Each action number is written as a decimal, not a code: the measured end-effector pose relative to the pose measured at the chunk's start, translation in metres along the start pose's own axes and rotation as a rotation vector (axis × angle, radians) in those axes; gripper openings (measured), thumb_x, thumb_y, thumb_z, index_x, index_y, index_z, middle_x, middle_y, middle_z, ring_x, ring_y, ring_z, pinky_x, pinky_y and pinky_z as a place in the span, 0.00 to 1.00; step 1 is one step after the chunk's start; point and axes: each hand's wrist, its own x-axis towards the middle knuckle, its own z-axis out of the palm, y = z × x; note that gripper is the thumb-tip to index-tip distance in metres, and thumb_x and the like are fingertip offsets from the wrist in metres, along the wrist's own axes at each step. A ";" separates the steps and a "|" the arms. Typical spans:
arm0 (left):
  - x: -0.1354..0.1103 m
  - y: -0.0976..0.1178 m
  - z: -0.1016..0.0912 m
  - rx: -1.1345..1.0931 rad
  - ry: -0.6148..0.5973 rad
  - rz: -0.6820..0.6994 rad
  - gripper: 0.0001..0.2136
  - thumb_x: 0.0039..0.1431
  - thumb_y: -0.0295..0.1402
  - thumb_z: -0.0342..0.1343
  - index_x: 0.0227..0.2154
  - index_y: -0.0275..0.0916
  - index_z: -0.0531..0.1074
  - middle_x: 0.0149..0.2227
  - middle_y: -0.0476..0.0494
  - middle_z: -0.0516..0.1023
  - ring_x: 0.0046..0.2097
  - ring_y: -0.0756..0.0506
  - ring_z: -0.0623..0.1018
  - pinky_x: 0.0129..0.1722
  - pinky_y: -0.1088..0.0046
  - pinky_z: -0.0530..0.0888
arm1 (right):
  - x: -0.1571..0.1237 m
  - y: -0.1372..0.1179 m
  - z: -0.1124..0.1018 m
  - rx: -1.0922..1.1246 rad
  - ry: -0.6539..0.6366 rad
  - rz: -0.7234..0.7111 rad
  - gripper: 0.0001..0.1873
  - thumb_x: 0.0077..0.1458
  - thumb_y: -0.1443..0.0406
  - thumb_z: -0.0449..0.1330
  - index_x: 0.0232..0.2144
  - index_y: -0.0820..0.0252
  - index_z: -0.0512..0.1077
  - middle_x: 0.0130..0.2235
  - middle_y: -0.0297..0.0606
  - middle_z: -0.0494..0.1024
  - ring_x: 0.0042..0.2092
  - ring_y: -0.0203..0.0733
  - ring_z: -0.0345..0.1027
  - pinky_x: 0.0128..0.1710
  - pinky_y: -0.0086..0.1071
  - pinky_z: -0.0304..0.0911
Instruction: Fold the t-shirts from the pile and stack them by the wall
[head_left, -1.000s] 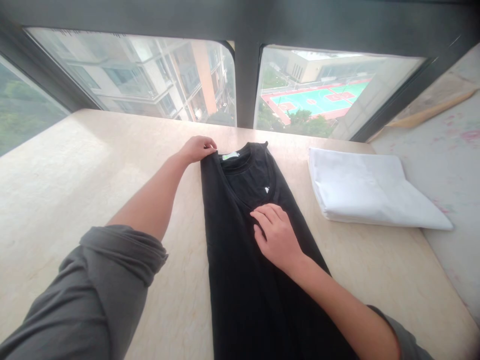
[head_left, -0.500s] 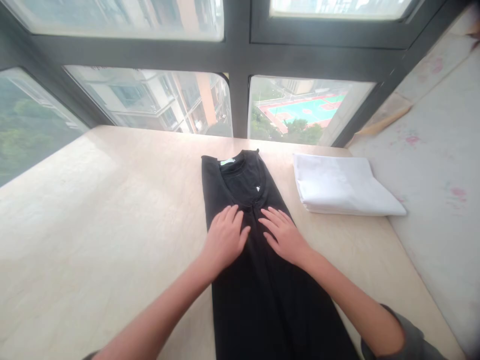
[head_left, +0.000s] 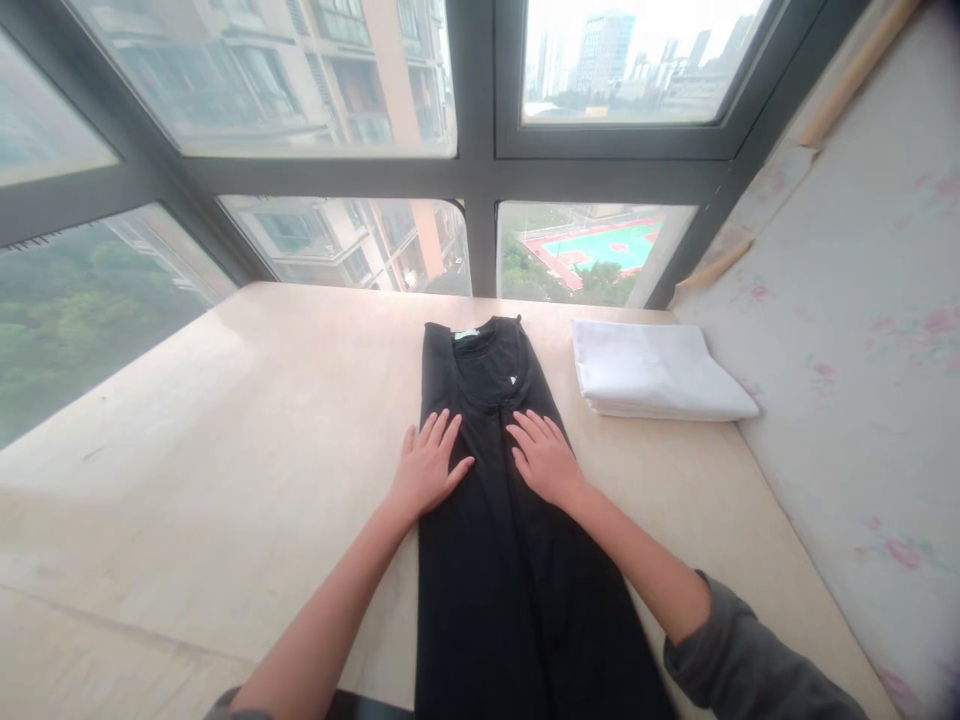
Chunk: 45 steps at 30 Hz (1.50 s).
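A black garment (head_left: pixel 487 590) with a round neckline lies lengthwise on the pale ledge, its neck end toward the window. A light label shows inside the back of the collar, and a small white mark sits near the neckline's right side. My left hand (head_left: pixel 427 465) rests flat on the garment's left edge below the neckline, fingers spread, thumb pointing inward. On the right half of the chest lies my right hand (head_left: pixel 546 460), its fingers stretched toward the middle. Neither hand grips the cloth. The garment's lower end runs out of view.
Folded white cloth (head_left: pixel 660 370) lies on the ledge (head_left: pixel 247 450) to the right of the garment. Grey window frames (head_left: pixel 480 170) rise behind the ledge's far edge. A wall with flowered paper (head_left: pixel 862 400) bounds the right side. A dark strip (head_left: pixel 367 706) shows at the bottom.
My left hand has slid outward to the garment's left edge and its fingers have spread. The right hand stays on the chest area. The camera view has tilted up, showing more window.
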 end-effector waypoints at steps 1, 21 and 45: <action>0.004 -0.002 -0.001 0.002 -0.002 -0.006 0.30 0.66 0.49 0.44 0.67 0.40 0.56 0.70 0.37 0.55 0.69 0.33 0.56 0.64 0.43 0.57 | 0.004 -0.001 0.001 0.000 0.004 0.005 0.21 0.64 0.65 0.51 0.58 0.60 0.69 0.64 0.45 0.65 0.67 0.51 0.53 0.65 0.52 0.52; -0.254 0.138 -0.017 -0.251 0.375 0.039 0.12 0.59 0.40 0.55 0.44 0.48 0.78 0.43 0.41 0.82 0.44 0.38 0.80 0.46 0.56 0.76 | -0.221 -0.059 -0.083 0.208 -0.017 -0.032 0.21 0.59 0.69 0.55 0.54 0.52 0.71 0.56 0.44 0.74 0.58 0.52 0.67 0.56 0.49 0.70; -0.285 0.074 -0.041 -0.177 0.417 0.192 0.23 0.53 0.15 0.47 0.48 0.40 0.75 0.43 0.40 0.79 0.47 0.44 0.78 0.49 0.67 0.75 | -0.263 -0.067 -0.093 0.402 0.129 -0.076 0.24 0.54 0.77 0.50 0.49 0.55 0.72 0.43 0.38 0.81 0.46 0.40 0.75 0.50 0.35 0.73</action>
